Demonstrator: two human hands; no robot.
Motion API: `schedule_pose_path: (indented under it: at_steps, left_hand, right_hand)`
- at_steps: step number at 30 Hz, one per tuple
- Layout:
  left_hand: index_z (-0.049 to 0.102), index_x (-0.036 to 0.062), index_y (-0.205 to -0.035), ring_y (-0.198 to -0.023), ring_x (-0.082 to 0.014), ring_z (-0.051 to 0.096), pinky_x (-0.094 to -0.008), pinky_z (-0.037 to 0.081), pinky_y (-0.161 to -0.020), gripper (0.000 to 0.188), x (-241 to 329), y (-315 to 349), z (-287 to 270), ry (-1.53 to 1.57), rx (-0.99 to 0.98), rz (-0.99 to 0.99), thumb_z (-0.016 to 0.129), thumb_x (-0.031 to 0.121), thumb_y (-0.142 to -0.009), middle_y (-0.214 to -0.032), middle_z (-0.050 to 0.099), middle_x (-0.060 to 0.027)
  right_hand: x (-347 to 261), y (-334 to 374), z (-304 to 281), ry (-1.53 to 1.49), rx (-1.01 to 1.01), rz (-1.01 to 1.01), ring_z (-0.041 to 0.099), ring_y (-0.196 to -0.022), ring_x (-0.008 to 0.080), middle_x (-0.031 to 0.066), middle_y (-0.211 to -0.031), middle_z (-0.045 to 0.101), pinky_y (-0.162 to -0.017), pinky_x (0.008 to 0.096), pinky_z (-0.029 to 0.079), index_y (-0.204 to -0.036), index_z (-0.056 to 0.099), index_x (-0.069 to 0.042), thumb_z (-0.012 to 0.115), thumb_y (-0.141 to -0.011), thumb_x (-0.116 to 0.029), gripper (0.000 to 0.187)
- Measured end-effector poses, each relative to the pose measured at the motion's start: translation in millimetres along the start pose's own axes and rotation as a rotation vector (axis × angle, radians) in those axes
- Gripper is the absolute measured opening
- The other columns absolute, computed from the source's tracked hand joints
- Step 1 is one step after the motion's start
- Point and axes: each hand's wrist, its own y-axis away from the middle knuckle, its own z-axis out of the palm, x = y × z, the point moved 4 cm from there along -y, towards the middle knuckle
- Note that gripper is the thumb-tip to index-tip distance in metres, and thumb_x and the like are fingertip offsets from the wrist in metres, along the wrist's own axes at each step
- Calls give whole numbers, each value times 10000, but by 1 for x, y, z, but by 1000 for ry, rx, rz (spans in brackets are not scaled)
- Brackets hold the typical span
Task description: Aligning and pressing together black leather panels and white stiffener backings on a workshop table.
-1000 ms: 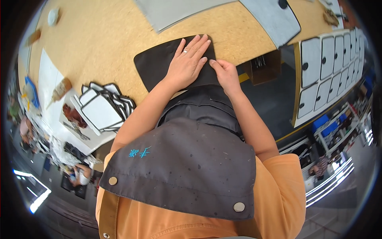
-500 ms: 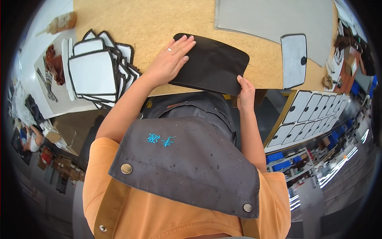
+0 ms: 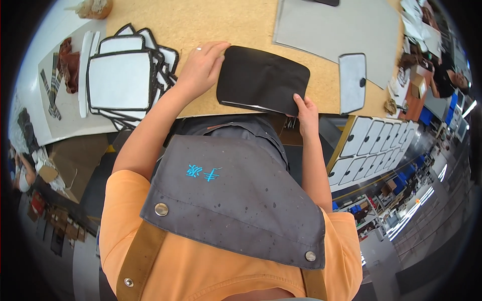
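A smooth black leather-like panel (image 3: pixel 263 80) with rounded corners lies at the front edge of the table, its near edge slightly raised. My left hand (image 3: pixel 202 72), a ring on one finger, grips the panel's far left corner with the fingers closed together. At the near right corner, my right hand (image 3: pixel 307 111) pinches the panel, thumb on top and the other fingers underneath. Left of my left hand sits a pile of white panels (image 3: pixel 119 80) with black edging. To the right, one narrow white panel (image 3: pixel 353 83) with a black tab lies alone.
A large grey sheet (image 3: pixel 326 35) covers the table's far right. Below the right table edge stands a board (image 3: pixel 371 145) bearing rows of white tabbed panels. Metal strips (image 3: pixel 83 75), a brown cloth (image 3: pixel 68 65) and a bottle (image 3: pixel 95 8) lie at left. Another person (image 3: pixel 447 75) is at far right.
My left hand has gone from lying flat on the black panel to gripping its far left corner. The panel has turned slightly and its near edge has lifted. The view has shifted.
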Motion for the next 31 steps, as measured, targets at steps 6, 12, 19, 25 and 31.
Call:
schedule_pose_path:
  at_steps: [6,12,19,25,31]
  left_hand:
    - [491,65,-1201,-1014,-303,521,-379,392,-881,371,82,-57,-4,13,29,392,549,80,-835,-1192,527,-114]
    - [546,47,-1101,-796,-278,585,-349,465,-685,281,144,-86,-35,-91,-103,507,572,90,-825,-943,608,-106]
    - [568,11,-1014,-667,-271,597,-334,487,-555,220,181,-70,-70,47,160,566,571,35,-796,-811,597,-112]
    - [553,24,-1088,-740,-257,623,-323,505,-595,303,186,-61,-81,-75,357,576,584,-5,-788,-881,625,-122]
    - [551,21,-1103,-833,-270,640,-314,521,-659,283,177,-58,-85,32,274,323,561,13,-820,-963,633,-153]
  right_hand:
    - [-105,36,8,858,89,-560,563,-537,242,139,-554,492,-496,375,417,-791,515,-22,592,-842,-201,201]
    - [-174,83,18,961,147,-1130,586,-583,285,137,-660,597,-507,353,442,-834,581,-49,615,-808,-146,105]
    - [-210,111,23,504,272,-1469,613,-710,223,74,-818,640,-599,292,484,-839,620,-43,661,-739,-22,110]
    - [-223,122,36,561,224,-1652,602,-829,270,90,-926,630,-790,364,450,-831,608,-47,651,-723,-6,124]
    - [-234,122,52,718,120,-1639,569,-1050,288,126,-1092,610,-962,470,353,-853,570,-50,599,-782,-24,81]
